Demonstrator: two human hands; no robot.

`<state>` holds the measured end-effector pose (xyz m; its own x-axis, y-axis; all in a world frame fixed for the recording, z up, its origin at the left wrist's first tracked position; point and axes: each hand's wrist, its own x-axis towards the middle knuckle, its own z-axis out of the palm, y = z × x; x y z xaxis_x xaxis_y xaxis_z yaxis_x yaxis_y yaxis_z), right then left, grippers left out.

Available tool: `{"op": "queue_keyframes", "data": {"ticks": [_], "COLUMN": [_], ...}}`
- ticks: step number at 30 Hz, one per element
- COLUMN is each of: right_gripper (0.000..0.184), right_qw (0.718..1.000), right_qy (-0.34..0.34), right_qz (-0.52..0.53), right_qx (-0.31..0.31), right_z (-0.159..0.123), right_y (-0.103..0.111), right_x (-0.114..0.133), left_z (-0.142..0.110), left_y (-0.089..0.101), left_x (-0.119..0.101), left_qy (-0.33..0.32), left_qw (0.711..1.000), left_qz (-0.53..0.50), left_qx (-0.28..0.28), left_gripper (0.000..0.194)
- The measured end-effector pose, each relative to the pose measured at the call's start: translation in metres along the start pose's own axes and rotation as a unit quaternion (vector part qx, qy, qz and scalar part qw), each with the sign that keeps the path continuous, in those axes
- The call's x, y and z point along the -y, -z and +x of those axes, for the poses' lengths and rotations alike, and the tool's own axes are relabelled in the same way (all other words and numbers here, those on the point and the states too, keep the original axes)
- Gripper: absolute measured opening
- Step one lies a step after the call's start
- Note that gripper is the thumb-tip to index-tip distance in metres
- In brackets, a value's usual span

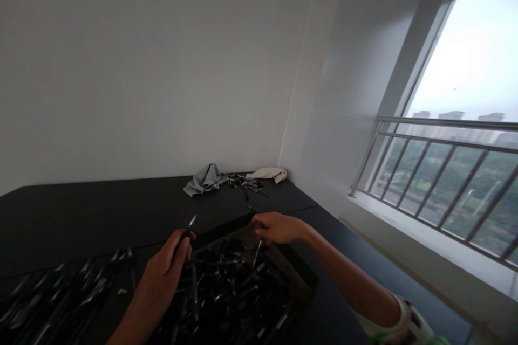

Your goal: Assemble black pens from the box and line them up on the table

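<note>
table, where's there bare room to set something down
Widest: back left of the table, bordered by the wall, grey cloth and row of items. A smaller patch lies right of the tray, partly under the right arm. Crowded: the tray, that row and the far pile by the grey cloth.

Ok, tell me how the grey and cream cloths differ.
The grey cloth bunches into a peak; the cream cloth lies lower and flatter. The grey cloth is left of the small pile, the cream cloth at its back right. Both lie on the dark table.
</note>
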<state>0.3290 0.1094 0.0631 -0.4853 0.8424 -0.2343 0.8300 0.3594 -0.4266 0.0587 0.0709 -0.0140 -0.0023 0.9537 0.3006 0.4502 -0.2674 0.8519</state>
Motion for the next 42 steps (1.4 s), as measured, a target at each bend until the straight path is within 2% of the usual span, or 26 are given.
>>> {"op": "queue_keyframes", "data": {"ticks": [5,11,13,15,19,23,26,29,36,40,42], "right_gripper": [0.030,0.024,0.021,0.021,0.028,0.029,0.031,0.031,0.036,0.023,0.023], "right_qw": [0.992,0.983,0.984,0.986,0.988,0.990,0.987,0.981,0.967,0.966,0.969], "right_qy": [-0.015,0.032,0.039,0.037,0.031,0.033,-0.005,-0.050,-0.109,-0.126,-0.121], "right_qz": [-0.124,-0.145,-0.147,-0.151,-0.148,-0.140,-0.162,-0.188,-0.217,-0.198,-0.179], "right_qx": [0.015,0.105,0.094,0.053,-0.013,-0.010,-0.020,-0.001,0.079,0.107,0.118], "right_z": [-0.015,-0.042,-0.048,-0.051,-0.047,-0.041,-0.040,-0.037,-0.017,-0.003,0.001], "right_y": [-0.004,0.003,0.006,0.007,0.003,-0.001,-0.003,-0.012,-0.050,-0.053,-0.050], "right_x": [-0.006,-0.006,-0.006,-0.006,-0.002,0.001,-0.003,-0.004,0.010,0.007,0.004], "left_z": [-0.001,-0.002,-0.001,-0.001,0.000,0.001,0.001,0.000,-0.001,0.001,0.001], "left_y": [0.000,0.000,0.000,0.000,0.000,-0.001,-0.001,-0.001,-0.001,0.000,0.000], "left_x": [-0.002,-0.002,-0.001,-0.002,-0.005,-0.005,-0.002,-0.001,0.000,0.001,0.000], "left_qy": [-0.012,-0.010,-0.009,-0.007,-0.004,-0.004,-0.001,-0.001,-0.002,-0.005,-0.008], "left_qw": [1.000,1.000,1.000,1.000,1.000,1.000,1.000,1.000,1.000,1.000,1.000], "left_qz": [0.003,0.004,0.005,0.009,0.018,0.021,0.024,0.023,0.025,0.027,0.028], "left_qx": [-0.007,-0.011,-0.006,-0.004,0.001,0.001,-0.003,-0.004,-0.004,-0.009,-0.009], "left_gripper": [0.039,0.038,0.037,0.037,0.039,0.040,0.039,0.038,0.038,0.039,0.038]}}
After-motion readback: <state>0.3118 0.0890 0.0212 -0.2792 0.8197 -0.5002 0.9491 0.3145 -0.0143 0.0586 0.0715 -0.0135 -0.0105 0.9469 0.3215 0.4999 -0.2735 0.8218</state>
